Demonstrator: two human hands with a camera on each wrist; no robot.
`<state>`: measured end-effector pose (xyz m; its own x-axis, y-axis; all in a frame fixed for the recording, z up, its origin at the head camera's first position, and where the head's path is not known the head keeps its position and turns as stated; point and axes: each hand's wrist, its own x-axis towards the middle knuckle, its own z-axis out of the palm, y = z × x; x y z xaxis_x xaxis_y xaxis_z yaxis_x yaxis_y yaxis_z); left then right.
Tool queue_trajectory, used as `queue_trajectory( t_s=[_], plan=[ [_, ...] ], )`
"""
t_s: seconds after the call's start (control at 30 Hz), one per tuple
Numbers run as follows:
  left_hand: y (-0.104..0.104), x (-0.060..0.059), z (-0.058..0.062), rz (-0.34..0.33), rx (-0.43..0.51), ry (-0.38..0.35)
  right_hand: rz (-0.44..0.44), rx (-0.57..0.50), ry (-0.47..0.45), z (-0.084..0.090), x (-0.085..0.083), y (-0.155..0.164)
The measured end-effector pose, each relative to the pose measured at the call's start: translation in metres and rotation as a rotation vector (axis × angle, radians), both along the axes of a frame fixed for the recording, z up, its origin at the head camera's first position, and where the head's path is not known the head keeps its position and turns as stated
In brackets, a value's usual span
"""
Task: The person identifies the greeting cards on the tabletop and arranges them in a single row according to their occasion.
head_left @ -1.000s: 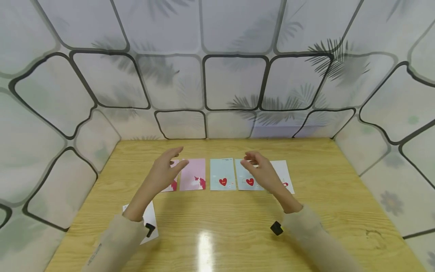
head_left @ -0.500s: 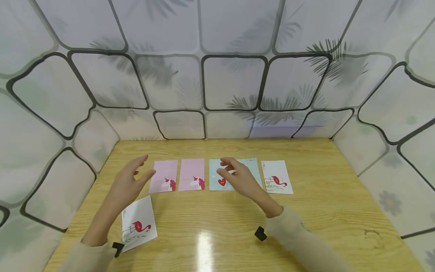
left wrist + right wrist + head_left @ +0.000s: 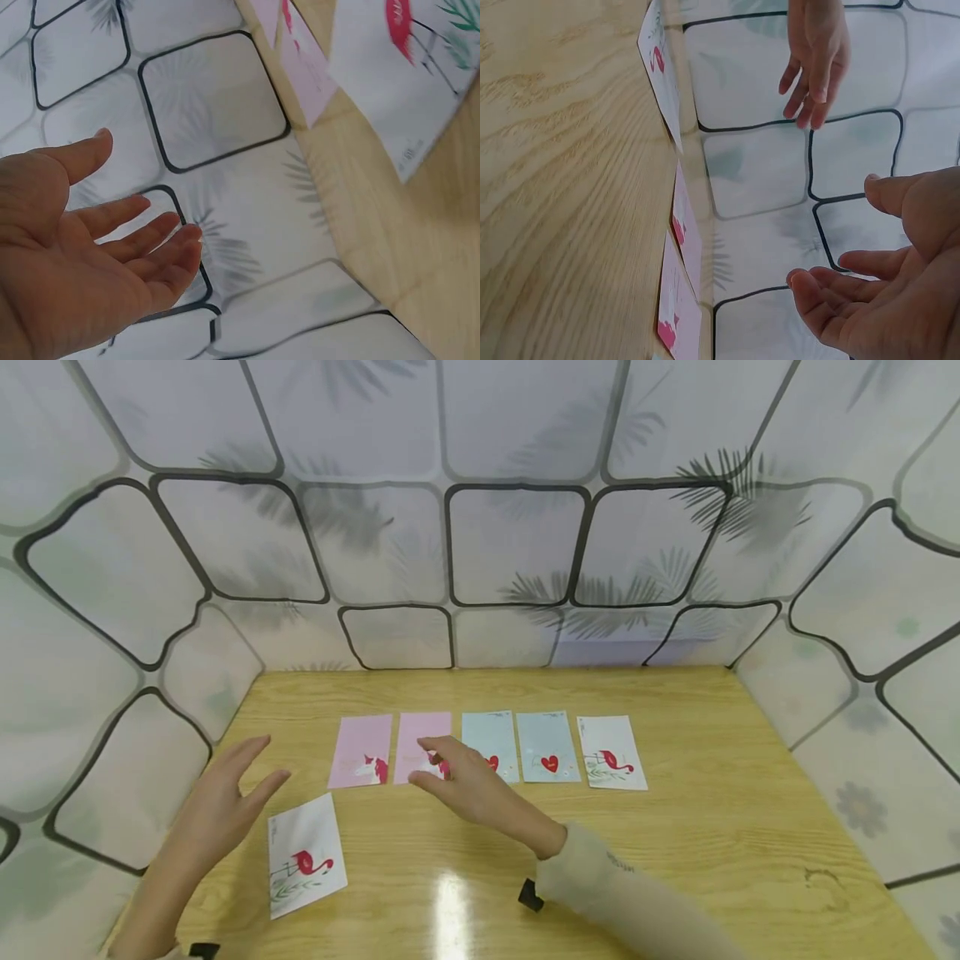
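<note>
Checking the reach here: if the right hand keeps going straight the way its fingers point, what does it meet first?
Probably the second pink card: the right hand hovers over its near edge, fingers aimed up-left. Height above the table is unclear.

A: the table (image 3: 675, 860) is light yellowish wood grain. Cards in the row: two pink ones (image 3: 362, 750) with a white and red unicorn, two pale blue ones (image 3: 546, 745) with a red heart.

B: and the white card (image 3: 611, 752) has a red flamingo with green leaves, same print as the loose card (image 3: 305, 853). Walls (image 3: 517, 443) are whitish with black rounded outlines and grey palm leaves.
</note>
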<state>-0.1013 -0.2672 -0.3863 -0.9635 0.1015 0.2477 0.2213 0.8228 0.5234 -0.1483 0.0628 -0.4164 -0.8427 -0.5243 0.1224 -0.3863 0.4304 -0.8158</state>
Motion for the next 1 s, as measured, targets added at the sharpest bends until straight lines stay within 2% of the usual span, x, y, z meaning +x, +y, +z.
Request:
queue_trajectory(
  t_s=[0.2,0.37,0.47,0.67,0.77,1.0],
  plan=[
    [-0.019,0.009,-0.014,0.023,-0.028,-0.048,0.073,0.067,0.037,-0.003,0.004,-0.028],
    [-0.03,0.011,-0.027,0.023,-0.058,-0.056,0.126,0.142,0.077,-0.008,0.004,-0.051],
    [-0.036,0.011,-0.035,0.031,-0.075,-0.097,0.153,0.183,0.081,-0.011,0.004,-0.066],
    [-0.044,0.008,-0.049,0.036,-0.079,-0.229,0.194,0.276,0.129,-0.024,0.001,-0.095],
    [-0.047,0.005,-0.055,0.029,-0.08,-0.24,0.192,0.332,0.164,-0.03,-0.002,-0.107],
    [-0.049,-0.001,-0.067,0.026,-0.153,-0.291,0.176,0.477,0.249,-0.046,-0.012,-0.13]
  ],
)
